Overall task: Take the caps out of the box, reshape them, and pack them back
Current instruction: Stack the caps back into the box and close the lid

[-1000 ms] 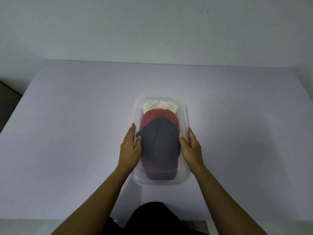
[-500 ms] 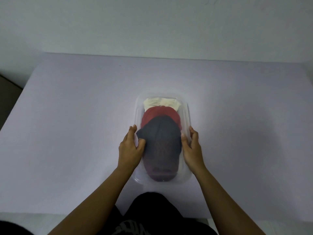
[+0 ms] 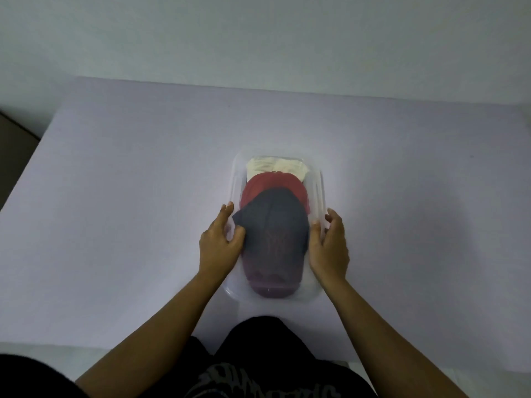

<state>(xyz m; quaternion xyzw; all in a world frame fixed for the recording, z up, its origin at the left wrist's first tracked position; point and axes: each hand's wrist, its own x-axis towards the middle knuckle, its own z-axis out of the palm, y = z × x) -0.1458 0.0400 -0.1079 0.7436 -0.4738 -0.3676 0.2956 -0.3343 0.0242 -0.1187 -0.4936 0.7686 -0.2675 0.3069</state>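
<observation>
A clear plastic box point(image 3: 236, 179) stands on the table in front of me. Three caps lie stacked inside it: a cream cap point(image 3: 275, 167) at the far end, a red cap point(image 3: 271, 185) over it, and a dark blue cap point(image 3: 275, 225) on top, its purplish brim point(image 3: 273, 290) towards me. My left hand point(image 3: 217, 244) grips the box's left wall, fingers outside and thumb inside against the dark cap. My right hand point(image 3: 330, 249) grips the right wall the same way, its fingers curled over the rim.
The pale lilac table point(image 3: 115, 196) spreads wide on all sides of the box. A white wall rises behind its far edge. The table's left edge drops to a dark floor point(image 3: 14, 145). My dark clothing shows at the near edge.
Both hands stay on the box's sides. My right fingers have curled further over the rim, and my left thumb has pressed in against the dark cap. The view has shifted slightly.
</observation>
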